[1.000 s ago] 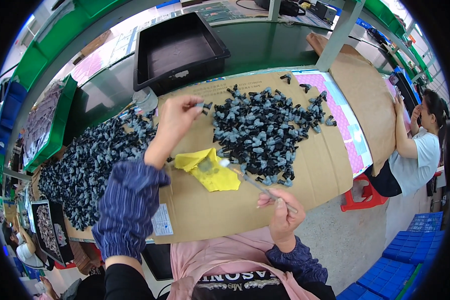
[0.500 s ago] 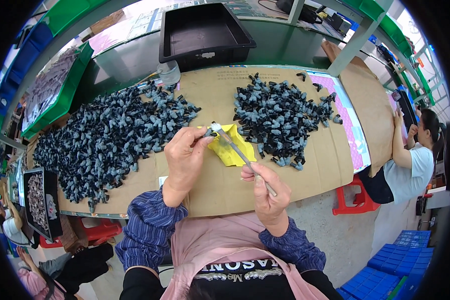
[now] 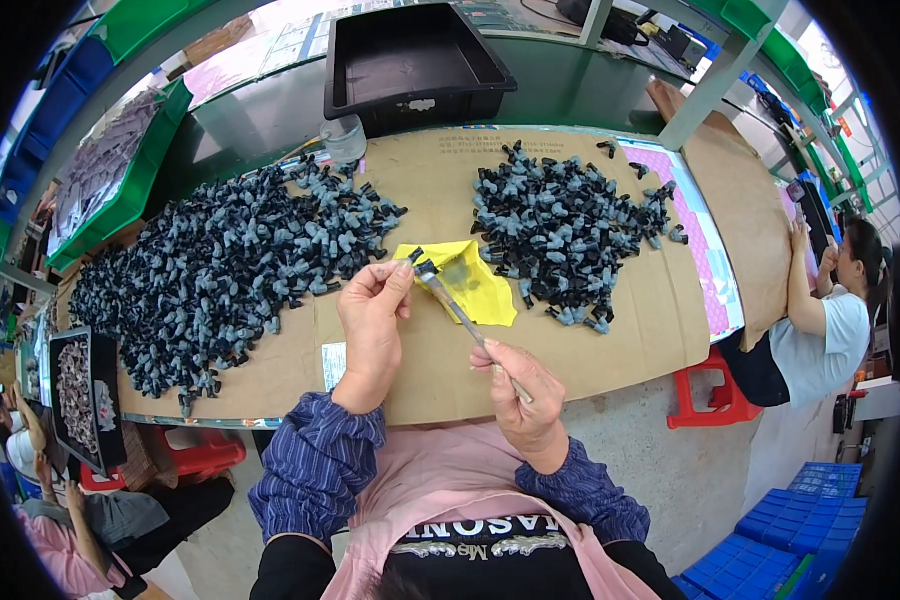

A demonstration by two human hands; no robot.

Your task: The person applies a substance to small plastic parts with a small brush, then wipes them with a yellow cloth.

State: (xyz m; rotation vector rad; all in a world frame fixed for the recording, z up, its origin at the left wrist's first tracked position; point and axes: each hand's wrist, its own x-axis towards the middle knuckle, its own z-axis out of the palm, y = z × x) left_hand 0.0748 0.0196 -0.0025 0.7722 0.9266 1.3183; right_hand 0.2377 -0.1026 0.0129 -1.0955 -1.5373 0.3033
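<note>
My left hand (image 3: pixel 372 325) pinches a small black plastic piece (image 3: pixel 416 257) between thumb and fingertips, above the cardboard. In my right hand (image 3: pixel 528 400) is a slim, pen-like brush (image 3: pixel 460 315), its tip pointing away from me and meeting the piece or very close to it. A yellow cloth (image 3: pixel 490 295) with a dark smudge lies crumpled beneath the brush tip. To the left spreads a large heap of grey-and-black small parts (image 3: pixel 220 260). A smaller heap of similar parts (image 3: pixel 565 225) sits to the right.
Cardboard (image 3: pixel 450 380) covers the table. Behind it stand a black tray (image 3: pixel 420 65) and a clear cup (image 3: pixel 343 142). A green bin (image 3: pixel 120 190) is at the far left, a black box of parts (image 3: pixel 80 395) nearer. A co-worker (image 3: pixel 825 330) sits at the right.
Both hands have come slightly nearer to me, with the right also shifting left. The brush tip, whitish before, now looks dark against the piece. More of the yellow cloth shows.
</note>
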